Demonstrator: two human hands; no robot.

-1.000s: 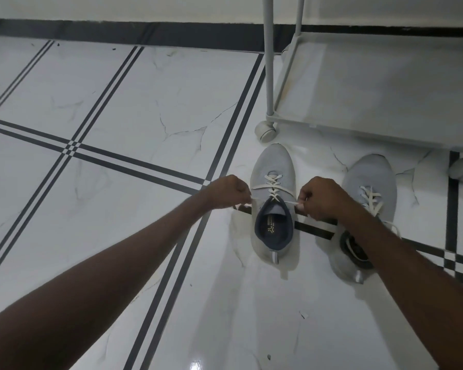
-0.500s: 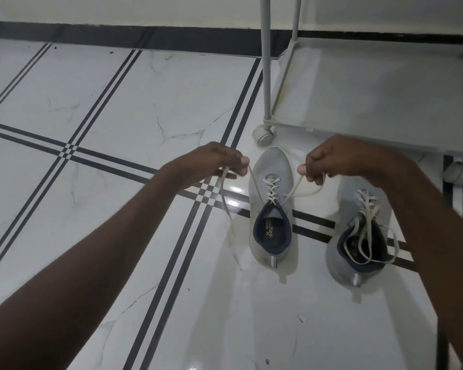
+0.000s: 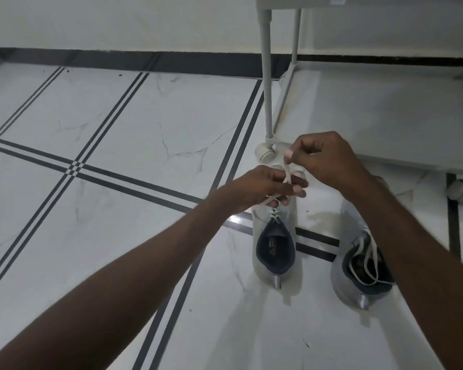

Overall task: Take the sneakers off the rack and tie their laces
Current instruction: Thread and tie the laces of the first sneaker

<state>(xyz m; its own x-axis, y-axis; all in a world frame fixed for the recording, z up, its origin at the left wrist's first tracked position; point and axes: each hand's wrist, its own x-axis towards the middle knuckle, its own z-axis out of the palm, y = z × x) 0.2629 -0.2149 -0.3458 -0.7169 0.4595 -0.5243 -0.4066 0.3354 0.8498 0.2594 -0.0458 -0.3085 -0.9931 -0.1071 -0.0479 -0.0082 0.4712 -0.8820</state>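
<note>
Two grey sneakers with dark blue linings stand side by side on the tiled floor, toes toward the rack. Over the toe of the left sneaker (image 3: 274,252) my left hand (image 3: 265,186) pinches one white lace end. My right hand (image 3: 329,160) pinches the other lace end (image 3: 287,170) and holds it a little higher, crossing over the left fingers. The hands hide most of this shoe's front. The right sneaker (image 3: 357,287) lies partly under my right forearm, its loose laces dropped into its opening.
A pale metal rack (image 3: 385,116) on castor wheels stands just beyond the shoes, its bottom shelf bare; one wheel (image 3: 265,153) sits close to the left sneaker's toe. White marble tiles with black stripe inlays stretch to the left, up to a dark skirting at the wall.
My hands, pulled apart with the lace ends a second ago, have come together above the left sneaker's toe and crossed the ends. The view has tilted upward, showing more rack and wall.
</note>
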